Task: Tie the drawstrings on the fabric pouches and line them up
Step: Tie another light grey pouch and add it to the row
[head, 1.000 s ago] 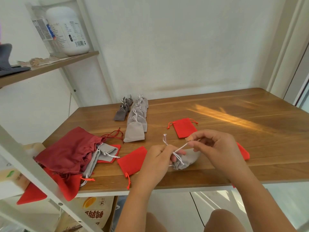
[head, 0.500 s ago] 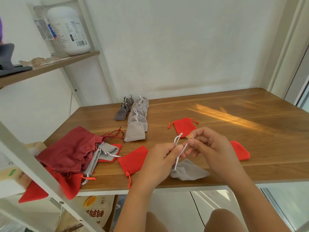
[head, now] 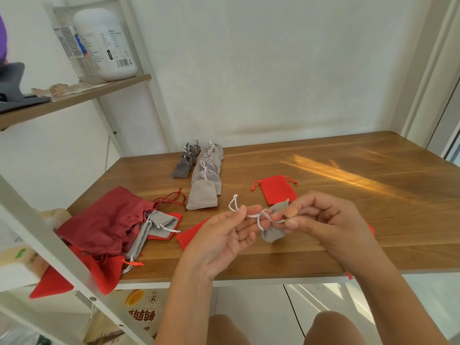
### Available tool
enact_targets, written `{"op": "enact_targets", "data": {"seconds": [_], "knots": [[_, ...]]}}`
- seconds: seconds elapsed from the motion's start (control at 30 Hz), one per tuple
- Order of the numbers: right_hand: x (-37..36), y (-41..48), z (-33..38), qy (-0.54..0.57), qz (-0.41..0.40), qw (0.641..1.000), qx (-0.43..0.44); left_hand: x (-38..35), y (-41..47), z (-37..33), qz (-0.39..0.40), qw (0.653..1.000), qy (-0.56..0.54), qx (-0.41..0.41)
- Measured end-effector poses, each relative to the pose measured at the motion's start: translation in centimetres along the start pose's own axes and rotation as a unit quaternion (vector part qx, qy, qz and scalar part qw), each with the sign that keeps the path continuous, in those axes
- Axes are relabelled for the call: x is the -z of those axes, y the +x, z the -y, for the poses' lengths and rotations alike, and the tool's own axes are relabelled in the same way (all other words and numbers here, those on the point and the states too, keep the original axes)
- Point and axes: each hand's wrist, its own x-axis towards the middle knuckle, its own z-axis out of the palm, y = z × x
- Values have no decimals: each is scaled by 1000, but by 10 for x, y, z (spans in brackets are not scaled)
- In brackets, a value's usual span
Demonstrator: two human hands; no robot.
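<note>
A small grey pouch (head: pixel 275 230) hangs between my hands above the table's front edge, its white drawstring (head: pixel 251 215) crossed at the neck. My left hand (head: pixel 224 235) pinches one cord end, and a loop sticks up above its fingertips. My right hand (head: pixel 321 220) pinches the other cord end beside the pouch's mouth. A row of tied light grey pouches (head: pixel 202 192) runs toward the wall, with a shorter row of darker grey pouches (head: pixel 183 166) to its left. A flat red pouch (head: pixel 276 189) lies behind my hands.
A heap of dark red, red and grey pouches (head: pixel 107 222) sits at the table's left front corner. Another red pouch (head: pixel 189 237) lies under my left hand. A white shelf frame (head: pixel 57 247) crosses the left foreground, and a white bottle (head: pixel 107 43) stands on the upper shelf.
The pouch has lifted off the table and now hangs between my hands. My hands have drawn apart, pulling the cord ends sideways with the cord crossed at the neck.
</note>
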Motion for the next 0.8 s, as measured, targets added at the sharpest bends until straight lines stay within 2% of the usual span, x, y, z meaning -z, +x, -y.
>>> {"op": "enact_targets", "data": {"seconds": [0.2, 0.3, 0.4, 0.47, 0.53, 0.63, 0.7, 0.8], "knots": [[5, 1, -2, -41, 7, 999, -21, 0, -1, 0, 17, 998, -27, -57], [7, 1, -2, -94, 21, 994, -43, 2, -2, 1, 0, 997, -4, -82], [10, 1, 3, -157, 17, 986, -48, 4, -3, 3, -35, 985, 119, -124], [13, 2, 3, -244, -28, 969, -5, 2, -5, 5, -49, 964, 211, -153], [12, 5, 2, -282, -53, 958, 21, -1, -5, 5, -48, 949, 258, -177], [6, 6, -2, -280, 8, 960, 1, -5, -8, 3, 4, 937, 293, -193], [1, 5, -6, -305, 37, 951, -20, -5, -8, 4, 9, 908, 355, -224], [-1, 6, -15, -326, -17, 944, -42, -4, -4, 13, -75, 798, 515, -304]]}}
